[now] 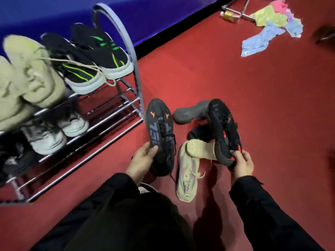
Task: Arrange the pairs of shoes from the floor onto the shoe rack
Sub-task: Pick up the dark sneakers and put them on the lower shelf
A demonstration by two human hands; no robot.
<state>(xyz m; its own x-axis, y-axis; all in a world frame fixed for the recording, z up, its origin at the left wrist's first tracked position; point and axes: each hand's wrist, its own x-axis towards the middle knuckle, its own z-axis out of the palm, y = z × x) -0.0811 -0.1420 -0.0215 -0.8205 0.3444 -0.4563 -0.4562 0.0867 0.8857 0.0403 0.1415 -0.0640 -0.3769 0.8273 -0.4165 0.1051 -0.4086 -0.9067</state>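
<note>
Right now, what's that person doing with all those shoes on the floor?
Someone is tidying shoes onto a metal shoe rack. The left hand holds one black shoe with orange marks, and the right hand holds its black partner. A beige shoe and a grey shoe still lie on the red floor. The rack's top shelf already has black-and-green shoes and pale yellowish ones.

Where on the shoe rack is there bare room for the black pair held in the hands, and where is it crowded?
Free: the right ends of the lower tiers, between the white sneakers and the rack's arched side frame. Crowded: the top tier, filled by beige shoes and green-striped black shoes.
</note>
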